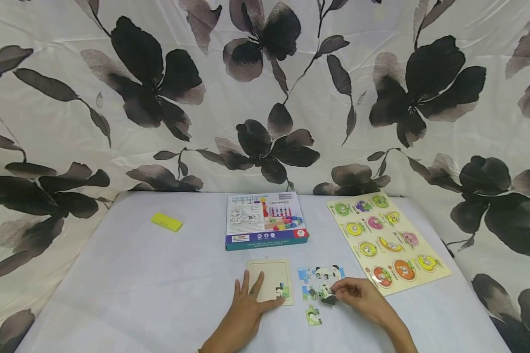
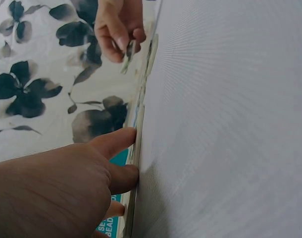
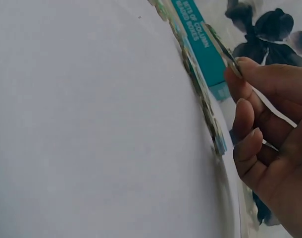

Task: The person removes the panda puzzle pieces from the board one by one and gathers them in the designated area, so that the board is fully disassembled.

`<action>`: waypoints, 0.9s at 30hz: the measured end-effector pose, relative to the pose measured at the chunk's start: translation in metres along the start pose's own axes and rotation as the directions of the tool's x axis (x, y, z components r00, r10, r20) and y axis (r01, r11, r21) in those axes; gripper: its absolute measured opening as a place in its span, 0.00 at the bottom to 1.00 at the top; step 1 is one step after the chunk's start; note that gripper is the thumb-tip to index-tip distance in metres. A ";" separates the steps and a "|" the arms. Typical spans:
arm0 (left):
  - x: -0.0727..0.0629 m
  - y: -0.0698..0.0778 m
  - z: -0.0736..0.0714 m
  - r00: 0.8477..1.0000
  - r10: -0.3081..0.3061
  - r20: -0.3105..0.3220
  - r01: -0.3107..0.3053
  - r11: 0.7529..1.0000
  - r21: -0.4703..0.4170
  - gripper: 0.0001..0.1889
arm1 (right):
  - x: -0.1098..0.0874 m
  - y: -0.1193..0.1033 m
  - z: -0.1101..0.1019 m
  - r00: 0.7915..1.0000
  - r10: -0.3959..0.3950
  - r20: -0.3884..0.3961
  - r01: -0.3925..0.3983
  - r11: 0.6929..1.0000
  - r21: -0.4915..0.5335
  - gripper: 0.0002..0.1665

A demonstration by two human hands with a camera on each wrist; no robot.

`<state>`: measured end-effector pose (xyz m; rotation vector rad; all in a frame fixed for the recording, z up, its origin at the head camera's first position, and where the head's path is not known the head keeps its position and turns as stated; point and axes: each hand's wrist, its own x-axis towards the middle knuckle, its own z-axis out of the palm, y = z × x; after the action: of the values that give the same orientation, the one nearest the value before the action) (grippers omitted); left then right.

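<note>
A jigsaw puzzle piece [image 3: 223, 48] is pinched between the thumb and index finger of my right hand [image 1: 357, 296], held above the loose panda puzzle pieces [image 1: 309, 293]. My left hand [image 1: 240, 314] rests with spread fingers on the wooden puzzle tray [image 1: 269, 269], its fingers straight. In the tray's lower right corner sits a fitted piece [image 1: 281, 292] with green and panda print. One green piece [image 1: 313, 315] lies apart, nearer the front. From the left wrist view, the left fingers [image 2: 122, 141] touch the tray's edge, and the right hand [image 2: 119, 29] holds its piece beyond.
Behind the tray lies a boxed bead set [image 1: 265, 220]. A fruit puzzle board [image 1: 388, 242] is at the right, close to the loose pieces. A yellow block [image 1: 167, 222] lies at the back left of the white-covered table [image 1: 128, 274]. Floral cloth [image 1: 221, 98] hangs behind.
</note>
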<state>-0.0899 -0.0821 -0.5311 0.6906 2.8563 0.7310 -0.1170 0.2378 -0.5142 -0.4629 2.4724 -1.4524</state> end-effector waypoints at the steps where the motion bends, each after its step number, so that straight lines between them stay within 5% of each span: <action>1: 0.000 0.000 0.000 1.000 -0.003 0.003 0.003 1.000 -0.002 0.28 | -0.002 0.001 -0.001 1.000 -0.003 0.010 0.003 1.000 0.005 0.10; 27: -0.001 0.001 -0.002 1.000 -0.015 0.020 0.015 1.000 -0.015 0.29 | -0.012 -0.001 0.004 0.998 0.030 0.055 -0.027 0.998 -0.052 0.06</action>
<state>-0.0891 -0.0821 -0.5291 0.6700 2.8320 0.7394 -0.1042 0.2387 -0.5144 -0.4696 2.4670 -1.3503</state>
